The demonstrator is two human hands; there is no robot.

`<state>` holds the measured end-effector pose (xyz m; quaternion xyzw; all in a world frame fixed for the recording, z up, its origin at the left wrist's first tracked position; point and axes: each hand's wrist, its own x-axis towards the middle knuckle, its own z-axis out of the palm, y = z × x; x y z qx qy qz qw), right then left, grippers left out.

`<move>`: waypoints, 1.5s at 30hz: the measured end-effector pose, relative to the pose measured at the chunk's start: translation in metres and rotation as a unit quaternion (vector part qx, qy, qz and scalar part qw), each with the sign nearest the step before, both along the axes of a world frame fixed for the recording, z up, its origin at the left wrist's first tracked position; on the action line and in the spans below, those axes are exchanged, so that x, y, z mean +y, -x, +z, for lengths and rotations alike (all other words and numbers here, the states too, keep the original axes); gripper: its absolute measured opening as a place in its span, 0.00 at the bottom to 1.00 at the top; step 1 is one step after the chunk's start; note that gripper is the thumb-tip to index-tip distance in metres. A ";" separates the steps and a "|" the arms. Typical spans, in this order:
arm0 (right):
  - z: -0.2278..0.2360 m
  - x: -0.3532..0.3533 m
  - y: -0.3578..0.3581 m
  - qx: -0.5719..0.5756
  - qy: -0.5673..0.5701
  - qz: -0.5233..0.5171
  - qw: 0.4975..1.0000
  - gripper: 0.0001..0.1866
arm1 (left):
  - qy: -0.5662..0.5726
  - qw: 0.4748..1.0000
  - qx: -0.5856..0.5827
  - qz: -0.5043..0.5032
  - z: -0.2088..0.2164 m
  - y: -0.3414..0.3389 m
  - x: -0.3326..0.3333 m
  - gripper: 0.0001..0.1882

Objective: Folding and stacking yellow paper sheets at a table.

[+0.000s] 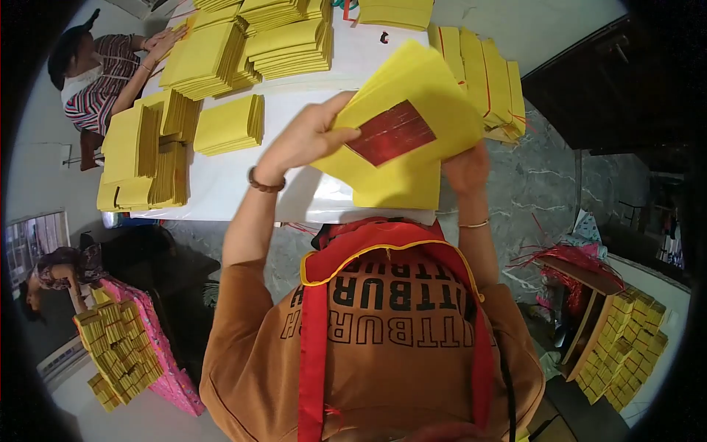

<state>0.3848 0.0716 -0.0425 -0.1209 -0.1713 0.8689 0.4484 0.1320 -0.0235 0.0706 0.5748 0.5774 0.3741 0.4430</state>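
Note:
Above the near edge of the white-covered table (228, 173), I hold a slightly fanned sheaf of yellow joss paper (449, 92) between both hands. Its top sheet bears a dark red, shiny rectangle (392, 132). My left hand (313, 136) grips the left edge, its thumb on top and its fingers underneath. At the lower right corner my right hand (469, 169) is closed round the edge, most of its fingers hidden by the paper. More yellow paper (398, 193) shows just below the sheaf; whether it is joined to it I cannot tell.
Yellow stacks (202, 62) crowd the table's far left, with a smaller pile (228, 125) nearer. A co-worker's hands (166, 40) rest there. Tied bundles (482, 74) stand at the right edge. Red strands (574, 276) lie on a stand at right. Another person (62, 272) is at lower left.

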 end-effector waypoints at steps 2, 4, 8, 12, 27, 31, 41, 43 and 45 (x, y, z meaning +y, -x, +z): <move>0.030 0.013 -0.008 -0.051 -0.145 -0.001 0.988 0.25 | -0.016 0.980 0.189 -0.052 0.019 0.008 0.004 0.26; 0.044 0.022 -0.022 -0.154 -0.237 0.030 0.959 0.25 | -0.051 0.971 0.223 -0.065 0.028 -0.001 0.010 0.26; 0.037 0.024 -0.026 -0.342 -0.414 0.004 0.843 0.23 | -0.188 0.895 0.384 -0.129 0.018 -0.015 0.021 0.27; 0.022 0.010 -0.019 -0.313 -0.320 0.007 0.894 0.19 | -0.208 0.863 0.423 -0.184 0.006 -0.019 0.025 0.31; 0.003 0.007 -0.018 -0.287 -0.274 -0.100 0.912 0.13 | 0.047 0.972 -0.225 0.053 -0.104 0.011 0.001 0.26; 0.015 0.013 -0.011 -0.277 -0.328 -0.145 0.891 0.15 | -0.009 0.968 -0.238 0.082 -0.099 0.000 -0.001 0.26; 0.024 0.019 -0.003 -0.264 -0.376 -0.110 0.882 0.07 | -0.010 0.964 -0.242 0.108 -0.105 -0.001 -0.002 0.20; 0.027 0.020 -0.004 -0.266 -0.378 -0.110 0.880 0.06 | -0.005 0.961 -0.245 0.126 -0.108 0.002 -0.002 0.18; 0.030 0.021 -0.005 -0.269 -0.380 -0.110 0.878 0.06 | -0.001 0.958 -0.248 0.144 -0.111 0.001 -0.003 0.16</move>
